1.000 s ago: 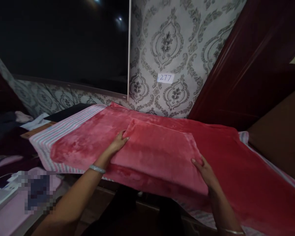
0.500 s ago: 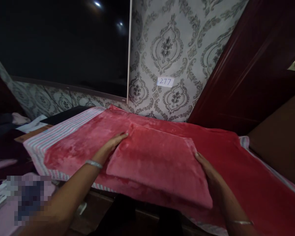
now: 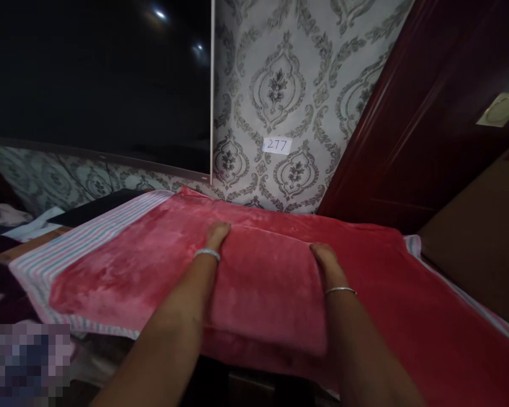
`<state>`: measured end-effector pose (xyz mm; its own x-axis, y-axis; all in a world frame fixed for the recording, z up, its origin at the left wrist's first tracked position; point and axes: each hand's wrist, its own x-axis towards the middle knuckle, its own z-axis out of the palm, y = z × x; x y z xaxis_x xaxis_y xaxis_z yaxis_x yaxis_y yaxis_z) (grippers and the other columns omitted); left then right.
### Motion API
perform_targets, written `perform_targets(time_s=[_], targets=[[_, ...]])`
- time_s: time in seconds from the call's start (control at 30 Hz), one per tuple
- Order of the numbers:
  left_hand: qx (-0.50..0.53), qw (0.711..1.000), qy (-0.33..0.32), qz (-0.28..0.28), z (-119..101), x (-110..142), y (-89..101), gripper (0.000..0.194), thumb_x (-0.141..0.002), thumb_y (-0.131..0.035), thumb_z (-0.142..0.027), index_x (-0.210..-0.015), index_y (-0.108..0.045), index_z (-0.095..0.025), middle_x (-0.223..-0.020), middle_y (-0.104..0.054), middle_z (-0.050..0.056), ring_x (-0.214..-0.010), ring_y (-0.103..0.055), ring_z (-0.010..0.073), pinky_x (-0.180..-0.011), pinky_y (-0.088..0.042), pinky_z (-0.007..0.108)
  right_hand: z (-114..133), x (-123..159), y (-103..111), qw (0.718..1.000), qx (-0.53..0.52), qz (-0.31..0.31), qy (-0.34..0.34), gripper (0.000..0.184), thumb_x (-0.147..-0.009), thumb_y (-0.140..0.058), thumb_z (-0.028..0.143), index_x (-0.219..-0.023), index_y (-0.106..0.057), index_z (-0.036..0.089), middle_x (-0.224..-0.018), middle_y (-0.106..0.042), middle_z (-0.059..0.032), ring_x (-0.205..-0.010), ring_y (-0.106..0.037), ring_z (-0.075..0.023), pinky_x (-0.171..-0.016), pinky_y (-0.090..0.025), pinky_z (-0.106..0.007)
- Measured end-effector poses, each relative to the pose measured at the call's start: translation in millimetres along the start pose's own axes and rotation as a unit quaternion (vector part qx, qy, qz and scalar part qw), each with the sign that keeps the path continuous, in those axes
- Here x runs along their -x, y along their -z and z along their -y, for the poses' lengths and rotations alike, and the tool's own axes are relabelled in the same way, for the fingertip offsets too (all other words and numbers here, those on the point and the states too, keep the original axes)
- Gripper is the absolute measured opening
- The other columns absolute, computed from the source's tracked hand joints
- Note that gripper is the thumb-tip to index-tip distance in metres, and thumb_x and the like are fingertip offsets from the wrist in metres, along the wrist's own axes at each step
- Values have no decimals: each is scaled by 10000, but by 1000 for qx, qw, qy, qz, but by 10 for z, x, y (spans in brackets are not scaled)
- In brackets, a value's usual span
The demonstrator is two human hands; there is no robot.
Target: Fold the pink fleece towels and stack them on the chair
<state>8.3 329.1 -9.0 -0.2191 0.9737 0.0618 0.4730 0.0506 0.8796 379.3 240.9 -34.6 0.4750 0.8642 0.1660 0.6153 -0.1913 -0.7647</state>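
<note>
A red plush blanket [image 3: 123, 260] lies spread over a striped sheet [image 3: 97, 220], and a folded section [image 3: 267, 288] of the same red plush rests on its middle. At that section's far left corner, my left hand [image 3: 219, 233] is closed on the edge, a pale bangle on its wrist. My right hand [image 3: 326, 257] is closed on the far right corner, with its fingertips turned inward and partly hidden. The section's front edge hangs loosely toward me between my forearms.
A large dark television screen [image 3: 97, 85] hangs on the patterned wall at back left. A dark red wooden panel [image 3: 390, 141] rises on the right, beside a brown surface [image 3: 483, 226]. Clothes [image 3: 8, 215] lie at far left. A paper label [image 3: 277, 145] reads 277.
My hands have shifted from the sides of the folded section to its far corners and come closer together. The section looks narrower and squarer, and the view has shifted slightly right.
</note>
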Motion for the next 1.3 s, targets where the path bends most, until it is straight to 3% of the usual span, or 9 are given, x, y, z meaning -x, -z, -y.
perform_targets(time_s=[0.13, 0.2, 0.5, 0.6, 0.73, 0.93, 1.17, 1.23, 1.3], targets=[[-58, 997, 37, -22, 123, 6, -52, 298, -895, -672, -447, -906, -735, -156, -1057, -746, 167, -1138, -671, 358, -966, -508, 479, -108, 4, -97, 997, 26, -17, -73, 425, -863, -537, 516, -930, -813, 201, -951, -769, -214, -1133, -685, -375, -986, -493, -497], [-69, 996, 33, -42, 175, 5, -52, 312, -881, -641, -456, -849, -734, -159, -1010, -754, 204, -1126, -674, 408, -916, -510, 462, -170, 31, -94, 995, 31, -31, -92, 467, -871, -524, 555, -954, -812, 196, -957, -769, -214, -1117, -691, -375, -958, -503, -480], [-59, 990, 28, -128, 228, 50, -10, 413, -965, -414, -428, -991, -715, -147, -950, -760, 155, -926, -711, 315, -751, -517, 360, -146, 166, -24, 985, 64, -104, -123, 515, -908, -454, 496, -1089, -784, 145, -1056, -763, -221, -1000, -707, -349, -807, -504, -395], [-65, 987, 32, -147, 188, 88, 3, 428, -986, -384, -416, -996, -716, -145, -958, -761, 168, -955, -709, 312, -759, -516, 346, -76, 212, -8, 983, 70, -120, -120, 533, -927, -431, 497, -1090, -776, 125, -1041, -764, -221, -958, -707, -329, -775, -498, -369], [-94, 981, 36, -168, 115, 133, 16, 453, -1013, -353, -388, -1158, -681, -111, -1129, -735, 219, -1077, -690, 328, -845, -513, 370, 5, 267, 19, 980, 78, -139, -120, 537, -963, -406, 464, -1185, -729, 97, -1098, -754, -219, -988, -695, -307, -780, -484, -340], [-136, 983, 51, -115, 53, 108, 52, 387, -979, -477, -344, -1090, -721, -64, -1112, -738, 260, -1085, -700, 353, -858, -524, 380, 45, 285, 4, 984, 83, -99, -121, 465, -986, -433, 397, -1164, -738, 94, -1121, -754, -200, -1000, -698, -287, -762, -478, -309], [-169, 981, 32, -88, -7, 162, 93, 401, -982, -472, -340, -1129, -723, -64, -1128, -740, 248, -1076, -711, 344, -858, -548, 393, 96, 309, 38, 987, 92, -66, -113, 478, -1005, -428, 418, -1181, -741, 101, -1108, -755, -195, -997, -703, -284, -784, -495, -317], [-176, 979, 16, -100, -98, 235, 122, 444, -977, -479, -355, -1231, -679, -50, -1240, -694, 267, -1143, -682, 357, -917, -538, 426, 207, 345, 96, 986, 100, -77, -108, 509, -1007, -431, 413, -1278, -690, 68, -1177, -726, -231, -1070, -678, -317, -848, -498, -364], [-189, 973, -44, -124, -233, 326, 140, 493, -974, -484, -358, -1357, -603, -71, -1392, -612, 254, -1290, -594, 353, -1059, -466, 465, 376, 406, 141, 984, 122, -118, -52, 535, -1012, -424, 391, -1408, -598, 77, -1319, -661, -242, -1208, -609, -338, -957, -470, -421]])
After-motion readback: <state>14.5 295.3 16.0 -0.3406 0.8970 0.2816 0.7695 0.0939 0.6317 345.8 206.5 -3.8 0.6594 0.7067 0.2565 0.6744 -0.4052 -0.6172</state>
